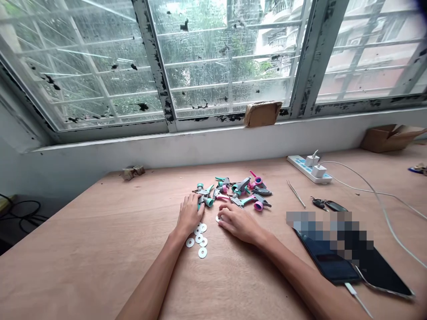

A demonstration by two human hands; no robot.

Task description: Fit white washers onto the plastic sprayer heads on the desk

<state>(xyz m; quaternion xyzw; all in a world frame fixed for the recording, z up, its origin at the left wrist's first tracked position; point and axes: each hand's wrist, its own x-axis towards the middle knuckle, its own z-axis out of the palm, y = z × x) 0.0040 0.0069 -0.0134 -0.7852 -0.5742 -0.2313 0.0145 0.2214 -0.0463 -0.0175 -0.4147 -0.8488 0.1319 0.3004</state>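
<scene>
Washers [199,242], seemingly kept handy, lie before the spray-nozzle pile [239,189]; left hand [189,211] grips a nozzle [209,202], right hand [237,220] pinches a washer [218,218].

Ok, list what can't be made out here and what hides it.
All in the head view:
White washer: mostly covered by the right hand; grip unclear.
Teal-and-grey plastic trigger piece: partly behind the left hand, which hides any grip.
Two smartphones: far parts masked by pixelated blocks.
Blue item: too small to identify, at the right edge.
</scene>
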